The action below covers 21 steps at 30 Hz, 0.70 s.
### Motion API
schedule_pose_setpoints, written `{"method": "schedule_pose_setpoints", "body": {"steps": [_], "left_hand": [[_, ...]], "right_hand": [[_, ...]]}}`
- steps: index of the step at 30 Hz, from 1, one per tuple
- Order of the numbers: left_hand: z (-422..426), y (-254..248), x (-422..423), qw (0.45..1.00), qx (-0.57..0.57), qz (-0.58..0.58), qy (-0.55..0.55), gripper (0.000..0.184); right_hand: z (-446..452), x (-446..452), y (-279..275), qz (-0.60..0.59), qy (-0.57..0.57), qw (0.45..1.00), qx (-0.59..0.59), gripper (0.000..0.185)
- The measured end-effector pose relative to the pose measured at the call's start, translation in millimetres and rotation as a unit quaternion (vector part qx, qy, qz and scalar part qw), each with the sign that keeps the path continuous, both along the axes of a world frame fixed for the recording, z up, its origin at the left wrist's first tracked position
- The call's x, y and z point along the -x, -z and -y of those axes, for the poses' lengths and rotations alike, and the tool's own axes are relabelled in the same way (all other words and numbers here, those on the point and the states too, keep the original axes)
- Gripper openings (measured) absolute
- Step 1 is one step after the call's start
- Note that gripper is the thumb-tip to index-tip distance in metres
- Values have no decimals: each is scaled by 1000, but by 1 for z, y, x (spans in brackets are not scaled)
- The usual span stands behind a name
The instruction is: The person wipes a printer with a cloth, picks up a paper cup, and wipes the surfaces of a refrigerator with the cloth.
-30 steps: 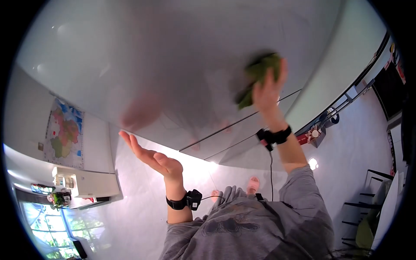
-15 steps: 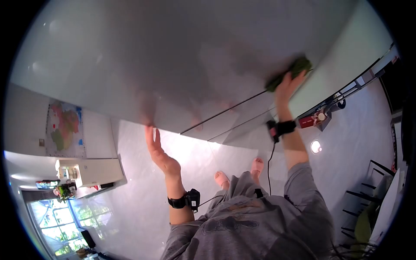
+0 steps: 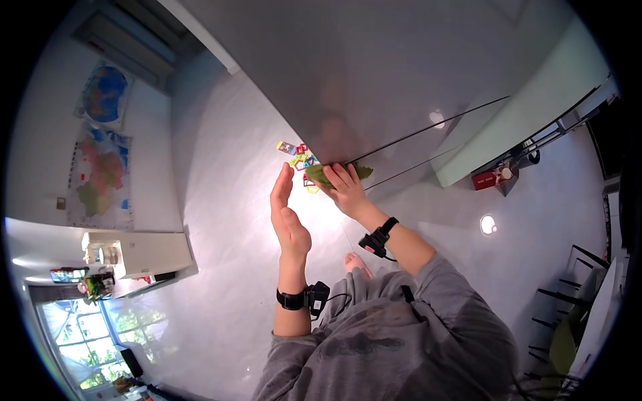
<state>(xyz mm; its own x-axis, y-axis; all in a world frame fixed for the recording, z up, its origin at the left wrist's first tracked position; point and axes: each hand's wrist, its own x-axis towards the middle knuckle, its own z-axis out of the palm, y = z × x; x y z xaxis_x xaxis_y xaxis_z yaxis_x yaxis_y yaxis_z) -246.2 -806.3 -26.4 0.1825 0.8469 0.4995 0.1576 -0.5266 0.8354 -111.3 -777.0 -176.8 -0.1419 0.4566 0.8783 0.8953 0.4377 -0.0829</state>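
My right hand (image 3: 342, 187) presses a green cloth (image 3: 364, 172) against the corner edge of a large, glossy grey panel (image 3: 401, 80) with dark seams. The cloth bunches out on both sides of the fingers. My left hand (image 3: 289, 217) is raised to the left of the cloth, fingers stretched upward, with nothing in it. It is apart from both cloth and panel. Each wrist wears a black strap with a small device and a cable.
Colourful toy pieces (image 3: 304, 159) lie on the pale floor beyond my hands. At left stand a white cabinet (image 3: 154, 254) and a wall with maps (image 3: 100, 174). A red box (image 3: 483, 180) sits at right, near a dark-framed chair (image 3: 568, 294).
My right hand has moved left with the cloth, to the panel's corner. The left hand has come off the panel's lower edge. The view has shifted, bringing the toy pieces into sight.
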Motion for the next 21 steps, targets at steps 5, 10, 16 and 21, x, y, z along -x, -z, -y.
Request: {"method": "schedule_pose_setpoints", "body": {"steps": [5,10,16,21], "left_hand": [[3,11,11,1000,10,8,17,65],[7,20,12,999,18,27,21,65],[6,29,2,997,21,75,6,64],[12,36,4,993,44,107,-23,63]], "right_hand": [[32,-24,16,-91,-31,994,43,28],[36,-54,-120,-119,14,985,-123,31],[-6,-44,-257,270,65,958,-77,32],[-11,-53,-189,429,85,899,21,28]]}}
